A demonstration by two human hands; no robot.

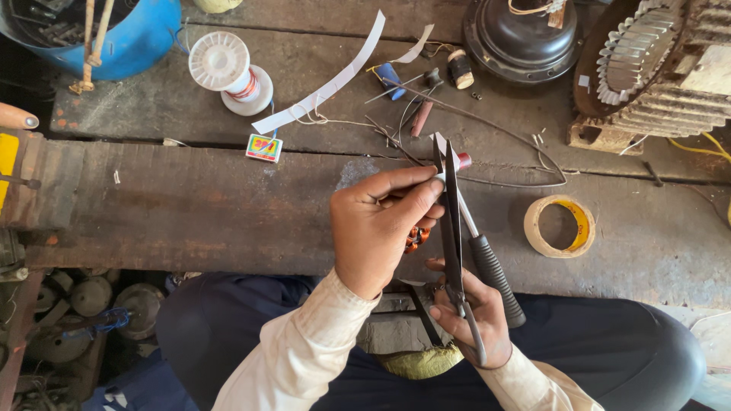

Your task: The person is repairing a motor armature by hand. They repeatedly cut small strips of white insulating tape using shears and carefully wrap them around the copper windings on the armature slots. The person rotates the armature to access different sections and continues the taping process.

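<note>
We hold a pair of long, dark metal scissors (452, 228) upright in our right hand (468, 316), the fingers curled through and around its loop handles near our lap, the blades standing nearly together and pointing away from us. Our left hand (377, 228) reaches across to the blades' upper part, where thumb and forefinger pinch a small strip of white paper (442, 144) right at the scissors' tip. Under the left palm a small orange coil-like piece (413, 238) shows, though we cannot tell how it is held. A tool with a ribbed black handle and a bright metal shaft (491, 266) lies slanted just beside the scissors, its handle touching the right hand.

All this hangs over the near edge of a worn, dark wooden counter (190, 213). On it, to the right, lies a roll of yellowish tape (560, 226). Farther off lie a long white paper strip (327, 87), a white plastic spool with reddish wire (228, 72), a small colourful box (264, 148), a thin dark wire loop (518, 144) and a black domed metal housing (521, 38). A blue tub (129, 42) stands at the far left, and a finned motor body (662, 68) at the far right.
</note>
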